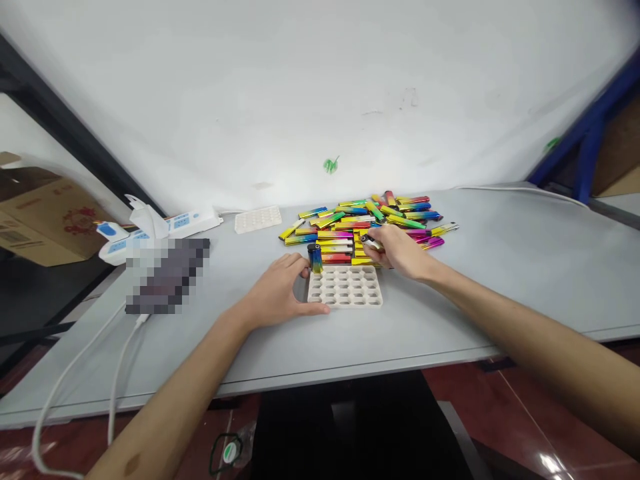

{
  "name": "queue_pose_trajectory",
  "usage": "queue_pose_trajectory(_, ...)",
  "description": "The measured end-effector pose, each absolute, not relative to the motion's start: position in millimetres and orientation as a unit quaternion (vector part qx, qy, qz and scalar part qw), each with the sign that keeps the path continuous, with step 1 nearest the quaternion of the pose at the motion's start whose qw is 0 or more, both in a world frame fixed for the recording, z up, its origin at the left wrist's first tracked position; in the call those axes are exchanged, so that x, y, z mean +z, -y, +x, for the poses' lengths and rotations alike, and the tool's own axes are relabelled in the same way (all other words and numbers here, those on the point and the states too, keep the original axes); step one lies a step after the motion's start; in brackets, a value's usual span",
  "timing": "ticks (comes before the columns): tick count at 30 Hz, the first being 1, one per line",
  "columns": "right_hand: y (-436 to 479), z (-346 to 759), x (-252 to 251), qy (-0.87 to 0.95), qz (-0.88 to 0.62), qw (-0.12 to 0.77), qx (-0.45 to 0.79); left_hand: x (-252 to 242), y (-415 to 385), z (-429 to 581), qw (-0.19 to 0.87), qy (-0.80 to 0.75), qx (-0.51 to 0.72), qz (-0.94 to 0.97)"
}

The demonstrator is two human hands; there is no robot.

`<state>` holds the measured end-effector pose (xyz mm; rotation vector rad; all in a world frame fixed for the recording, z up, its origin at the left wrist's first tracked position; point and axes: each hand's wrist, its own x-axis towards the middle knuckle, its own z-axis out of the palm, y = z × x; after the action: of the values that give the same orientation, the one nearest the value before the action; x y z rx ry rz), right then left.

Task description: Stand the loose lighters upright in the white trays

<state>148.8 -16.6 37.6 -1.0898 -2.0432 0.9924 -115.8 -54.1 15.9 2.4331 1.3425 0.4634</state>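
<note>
A white tray with a grid of sockets lies on the grey table. One lighter stands upright in its far left corner socket. My left hand rests against the tray's left side, fingers spread around its edge. My right hand is just beyond the tray's far right corner, fingers closed on a lighter at the near edge of a pile of colourful lighters.
A second white socket tray lies further back on the left. A white power strip and a blurred dark object sit at the left, with white cables hanging over the table's front edge. Cardboard boxes stand far left.
</note>
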Motion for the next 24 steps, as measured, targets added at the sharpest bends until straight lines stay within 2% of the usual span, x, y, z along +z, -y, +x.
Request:
queue_pose_trajectory(5,14.6,149.6,37.2,0.757,-0.412,0.344,0.373,16.6,54.2,-115.3,0.164,-0.47,0.163,0.852)
queue_pose_trajectory(16,19.2,147.9,39.7,0.78,-0.406,0.326,0.348,16.1,54.3,-115.6,0.16,-0.47,0.163,0.853)
queue_pose_trajectory(24,15.2,145.5,33.4,0.759,-0.398,0.356,0.371,17.1,56.2,-113.7,0.163,-0.452,0.151,0.864)
